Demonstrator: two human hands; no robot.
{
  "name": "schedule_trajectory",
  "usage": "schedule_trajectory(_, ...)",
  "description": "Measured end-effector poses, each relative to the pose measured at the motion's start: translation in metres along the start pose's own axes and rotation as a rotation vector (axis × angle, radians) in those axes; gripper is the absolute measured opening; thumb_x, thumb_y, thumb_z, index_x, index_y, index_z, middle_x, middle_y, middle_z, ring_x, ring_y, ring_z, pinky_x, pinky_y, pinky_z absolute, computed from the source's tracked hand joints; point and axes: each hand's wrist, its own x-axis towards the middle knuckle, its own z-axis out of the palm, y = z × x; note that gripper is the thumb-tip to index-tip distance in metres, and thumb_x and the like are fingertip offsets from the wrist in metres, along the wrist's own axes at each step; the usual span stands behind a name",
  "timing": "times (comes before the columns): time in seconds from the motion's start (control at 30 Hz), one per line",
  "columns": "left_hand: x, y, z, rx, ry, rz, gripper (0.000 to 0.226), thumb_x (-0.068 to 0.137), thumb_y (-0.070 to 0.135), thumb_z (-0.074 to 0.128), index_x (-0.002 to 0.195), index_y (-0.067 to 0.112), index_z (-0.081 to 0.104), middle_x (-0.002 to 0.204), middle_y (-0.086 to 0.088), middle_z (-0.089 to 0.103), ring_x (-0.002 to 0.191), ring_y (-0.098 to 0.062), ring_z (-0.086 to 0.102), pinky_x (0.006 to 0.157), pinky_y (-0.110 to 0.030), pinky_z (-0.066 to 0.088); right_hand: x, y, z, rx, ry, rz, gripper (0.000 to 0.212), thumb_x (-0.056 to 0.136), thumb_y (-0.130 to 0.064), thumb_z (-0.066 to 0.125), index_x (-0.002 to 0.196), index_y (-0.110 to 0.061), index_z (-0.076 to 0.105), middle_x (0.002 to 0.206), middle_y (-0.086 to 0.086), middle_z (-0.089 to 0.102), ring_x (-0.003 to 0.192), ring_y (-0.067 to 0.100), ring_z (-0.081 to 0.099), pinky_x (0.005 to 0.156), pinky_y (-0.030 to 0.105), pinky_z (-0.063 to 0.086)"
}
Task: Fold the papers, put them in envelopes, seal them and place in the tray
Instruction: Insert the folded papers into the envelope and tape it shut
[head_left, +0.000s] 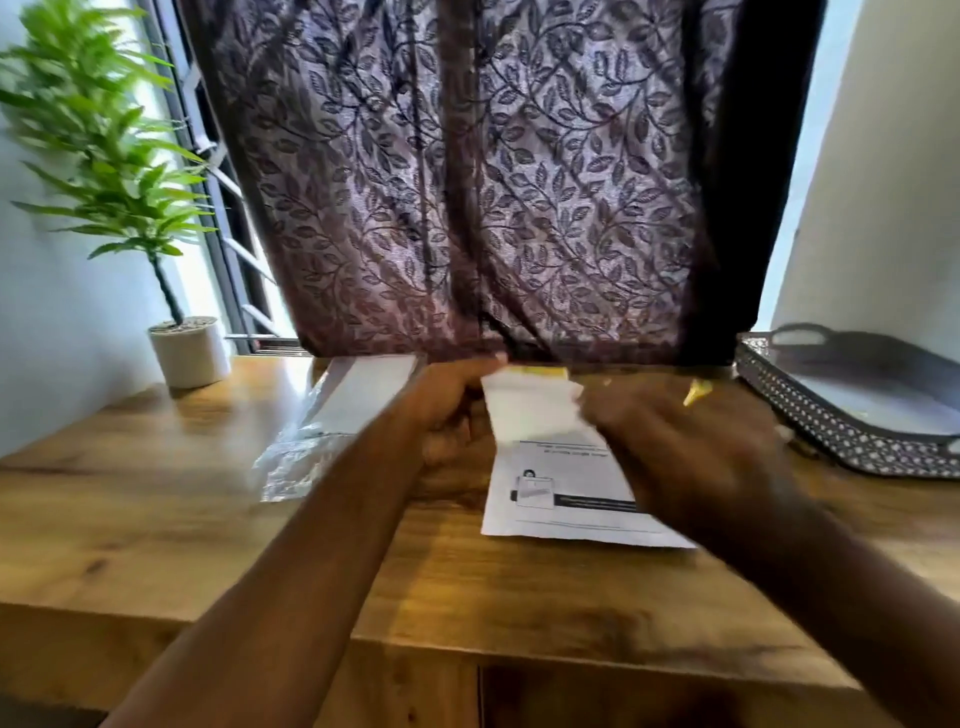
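A white printed paper (563, 493) lies on the wooden table (208, 519), its far end lifted and bent over toward me. My left hand (452, 405) grips that folded far part at its left edge. My right hand (691, 441), blurred and wearing a gold ring, rests on the paper's right side and covers it. A yellow strip (537, 371) shows just behind the fold; I cannot tell what it is. A pack of white envelopes (358, 400) in clear plastic wrap lies left of my left hand. The dark patterned tray (810, 410) stands at the right.
A potted green plant (189, 351) stands at the table's back left corner. A leaf-patterned curtain (493, 182) hangs right behind the table's back edge. The table's front edge runs just below my forearms.
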Motion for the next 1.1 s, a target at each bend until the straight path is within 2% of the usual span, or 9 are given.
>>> schedule_trajectory(0.1, 0.014, -0.015, 0.007, 0.146, 0.016, 0.034, 0.036, 0.097, 0.000, 0.055, 0.132, -0.009, 0.057, 0.131, -0.030, 0.061, 0.121, -0.045, 0.059, 0.104, -0.058, 0.047, -0.024, -0.007, -0.001, 0.093, -0.119, -0.109, 0.015, 0.094, -0.022, 0.072, 0.096, -0.008, 0.079, 0.106, 0.010, 0.077, 0.088, 0.027, 0.075, 0.065, 0.042, 0.060)
schedule_trajectory(0.2, 0.021, -0.022, 0.005, 0.350, 0.034, 0.098, 0.030, 0.094, -0.004, 0.060, 0.125, -0.004, 0.062, 0.127, -0.027, 0.065, 0.118, -0.044, 0.062, 0.103, -0.057, 0.048, -0.044, -0.008, 0.006, 0.194, -0.256, -0.026, 0.045, 0.097, -0.052, 0.059, 0.102, -0.011, 0.077, 0.108, 0.006, 0.076, 0.093, 0.024, 0.073, 0.073, 0.038, 0.058)
schedule_trajectory(0.4, 0.035, -0.018, -0.003, 0.877, -0.016, 0.275, 0.028, 0.092, 0.005, 0.069, 0.119, 0.002, 0.068, 0.117, -0.015, 0.072, 0.107, -0.032, 0.070, 0.096, -0.045, 0.056, -0.048, 0.029, 0.056, 0.168, -0.258, 0.538, 0.029, 0.095, -0.041, 0.058, 0.114, -0.020, 0.064, 0.120, -0.002, 0.069, 0.108, 0.023, 0.065, 0.088, 0.039, 0.050)
schedule_trajectory(0.5, 0.049, -0.012, -0.006, 1.064, -0.090, 0.347, 0.026, 0.092, 0.012, 0.070, 0.118, 0.009, 0.070, 0.113, -0.003, 0.071, 0.091, -0.004, 0.069, 0.082, -0.018, 0.056, -0.050, 0.055, 0.089, 0.225, -0.438, 0.896, 0.051, 0.084, -0.040, 0.075, 0.127, -0.021, 0.057, 0.128, 0.002, 0.060, 0.113, 0.023, 0.057, 0.091, 0.038, 0.045)
schedule_trajectory(0.63, 0.077, -0.015, -0.006, 1.356, -0.115, 0.495, 0.031, 0.093, 0.025, 0.071, 0.122, 0.016, 0.070, 0.121, 0.003, 0.070, 0.102, -0.010, 0.064, 0.090, -0.024, 0.051, -0.066, 0.083, 0.116, 0.370, -0.513, 1.194, 0.048, 0.083, -0.038, 0.078, 0.125, -0.020, 0.062, 0.109, -0.003, 0.065, 0.091, 0.014, 0.059, 0.075, 0.029, 0.046)
schedule_trajectory(0.73, 0.094, -0.032, -0.011, 1.339, -0.016, 0.578, 0.024, 0.092, 0.037, 0.070, 0.112, 0.025, 0.074, 0.110, 0.012, 0.071, 0.094, -0.003, 0.063, 0.086, -0.023, 0.052, -0.081, 0.091, 0.122, 0.395, -0.548, 1.247, 0.035, 0.089, -0.028, 0.072, 0.122, -0.018, 0.065, 0.084, -0.012, 0.064, 0.074, 0.008, 0.058, 0.061, 0.023, 0.040)
schedule_trajectory(0.83, 0.109, -0.052, -0.017, 1.338, 0.060, 0.644, 0.020, 0.094, 0.046, 0.063, 0.100, 0.031, 0.075, 0.097, 0.016, 0.072, 0.087, -0.001, 0.064, 0.080, -0.032, 0.053, -0.089, 0.102, 0.123, 0.351, -0.576, 1.229, 0.034, 0.090, -0.016, 0.067, 0.123, -0.014, 0.068, 0.098, 0.001, 0.072, 0.088, 0.022, 0.065, 0.072, 0.027, 0.044)
schedule_trajectory(0.93, 0.115, -0.062, -0.023, 1.344, 0.158, 0.674, 0.035, 0.093, 0.059, 0.048, 0.081, 0.031, 0.067, 0.076, 0.013, 0.068, 0.072, -0.003, 0.061, 0.068, -0.034, 0.052, -0.090, 0.113, 0.116, 0.682, -0.437, 1.443, 0.018, 0.091, -0.011, 0.069, 0.108, -0.010, 0.075, 0.100, 0.007, 0.077, 0.091, 0.025, 0.071, 0.081, 0.039, 0.056)
schedule_trajectory(1.1, 0.114, -0.057, -0.028, 1.295, 0.239, 0.718, 0.058, 0.089, 0.065, 0.039, 0.065, 0.013, 0.049, 0.059, -0.003, 0.052, 0.060, -0.024, 0.052, 0.062, -0.044, 0.047, -0.092, 0.119, 0.109, 1.189, -0.210, 1.728, 0.022, 0.094, -0.012, 0.068, 0.075, -0.012, 0.079, 0.088, 0.013, 0.078, 0.072, 0.025, 0.075, 0.058, 0.036, 0.060)
